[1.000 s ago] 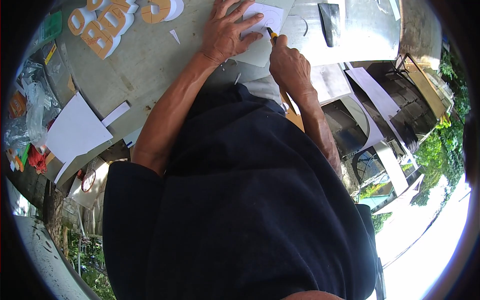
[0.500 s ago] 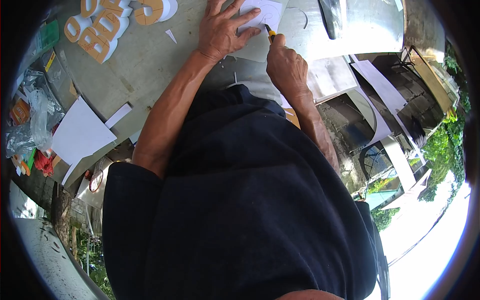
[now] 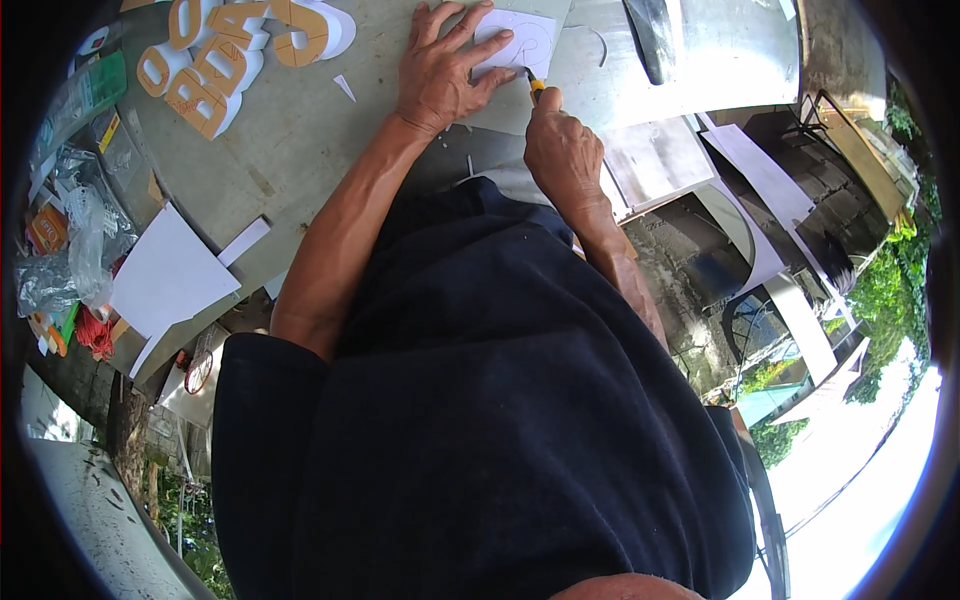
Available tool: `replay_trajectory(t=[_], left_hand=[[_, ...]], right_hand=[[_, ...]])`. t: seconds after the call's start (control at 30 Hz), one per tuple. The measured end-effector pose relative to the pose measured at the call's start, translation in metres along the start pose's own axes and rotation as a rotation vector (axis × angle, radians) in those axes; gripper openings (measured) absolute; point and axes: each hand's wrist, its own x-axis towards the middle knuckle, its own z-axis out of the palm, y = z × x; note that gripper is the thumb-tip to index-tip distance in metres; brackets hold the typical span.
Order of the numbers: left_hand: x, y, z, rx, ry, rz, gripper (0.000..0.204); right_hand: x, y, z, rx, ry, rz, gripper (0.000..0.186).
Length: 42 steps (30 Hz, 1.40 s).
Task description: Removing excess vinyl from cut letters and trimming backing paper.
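My left hand [image 3: 447,80] lies spread on a small white sheet [image 3: 535,35] with a curved drawn outline, at the top middle of the grey work surface [image 3: 270,170]. My right hand [image 3: 562,150] is closed round a yellow and black craft knife [image 3: 537,88], its blade tip on the sheet just right of my left thumb. A thin curved offcut [image 3: 602,45] lies right of the sheet, and small white scraps are scattered by my left wrist.
Cream-faced white cut-out letters [image 3: 200,95] sit upper left. White sheets [image 3: 175,270], plastic bags [image 3: 88,240], a green container [image 3: 105,75] and red cord [image 3: 93,335] are at the left. A dark strip [image 3: 645,40] lies upper right; white panels [image 3: 760,170] stand beyond.
The knife tip and my right hand have moved slightly left and lower on the sheet. My left hand stays spread on the sheet; the view has shifted a little.
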Motion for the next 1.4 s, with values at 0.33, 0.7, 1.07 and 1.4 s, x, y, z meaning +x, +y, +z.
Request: replay_trajectory(t=[0.33,0.7,1.07,1.4], left_hand=[[-0.001,-0.004,0.003,0.001,0.017,-0.010,0.044],[-0.002,-0.009,0.005,-0.011,0.029,-0.002,0.045],[-0.002,-0.007,0.004,-0.012,0.036,0.014,0.047],[-0.002,-0.006,0.004,-0.010,0.041,0.014,0.047]], right_hand=[[-0.001,-0.001,0.000,0.055,0.043,-0.001,0.012],[-0.006,0.011,-0.011,0.301,0.048,0.064,0.022],[0.022,0.015,0.007,0.263,0.064,-0.053,0.020],[0.020,0.009,0.000,0.262,0.030,-0.021,0.019]])
